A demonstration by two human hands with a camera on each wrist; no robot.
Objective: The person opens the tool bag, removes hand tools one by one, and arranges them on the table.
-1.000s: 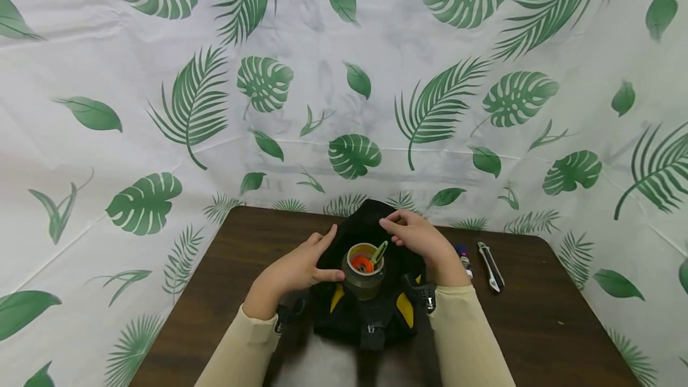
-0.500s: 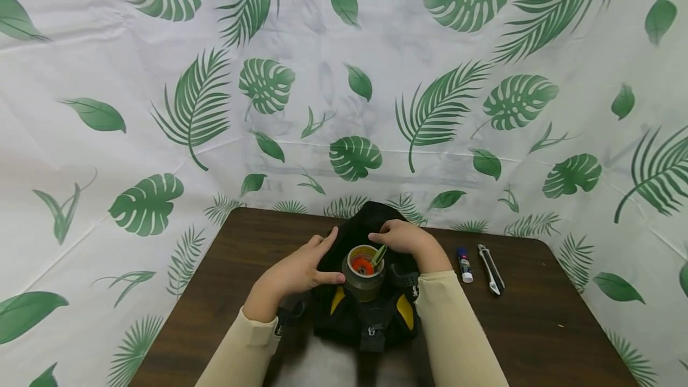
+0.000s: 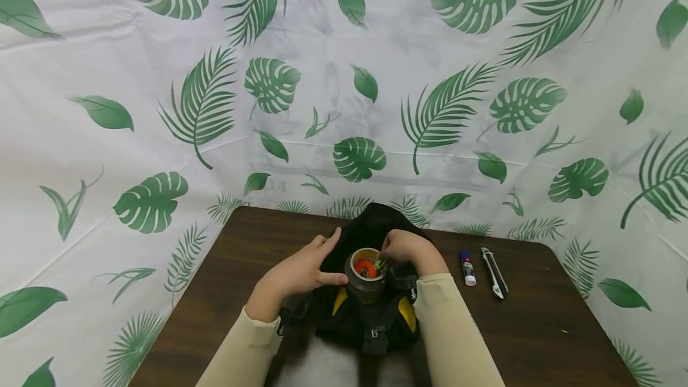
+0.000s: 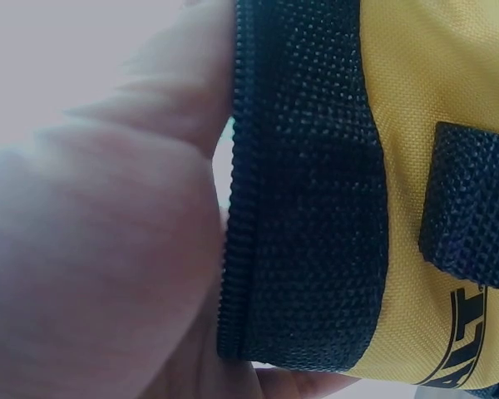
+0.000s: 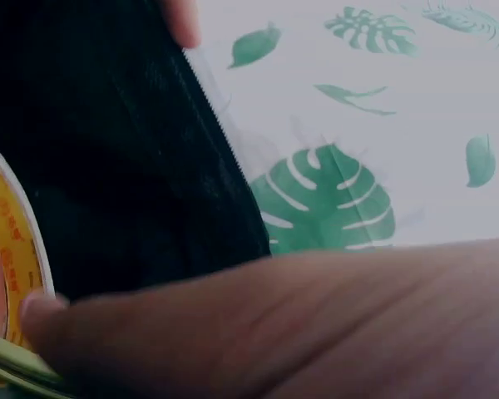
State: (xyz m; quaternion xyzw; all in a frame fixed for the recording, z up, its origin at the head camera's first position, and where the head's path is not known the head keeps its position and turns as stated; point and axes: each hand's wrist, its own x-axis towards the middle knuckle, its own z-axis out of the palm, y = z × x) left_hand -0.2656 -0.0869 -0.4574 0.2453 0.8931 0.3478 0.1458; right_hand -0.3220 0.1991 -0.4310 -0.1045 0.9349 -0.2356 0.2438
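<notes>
A black and yellow tool bag (image 3: 376, 223) stands with its top open, its zip edge and a black strap (image 4: 474, 204) showing in the left wrist view. In its mouth sits a wide tape roll (image 3: 365, 288) with a yellow inner wall. Inside the roll lie an orange ring (image 3: 365, 268) and a slim green object (image 3: 380, 264) of unclear kind. My left hand (image 3: 298, 270) grips the bag's left edge, thumb inside near the roll, fingers behind. With fingertips at the roll's rim, my right hand (image 3: 411, 249) pinches the green object; its fingertips are partly hidden.
Right of the bag, a blue and white glue stick (image 3: 467, 269) and a utility knife (image 3: 494, 273) lie on the brown table (image 3: 537, 327). A leaf-printed sheet (image 3: 317, 166) hangs behind the table.
My right hand has moved down and left from the bag's back edge to the green object in the roll. The left hand has stayed on the bag.
</notes>
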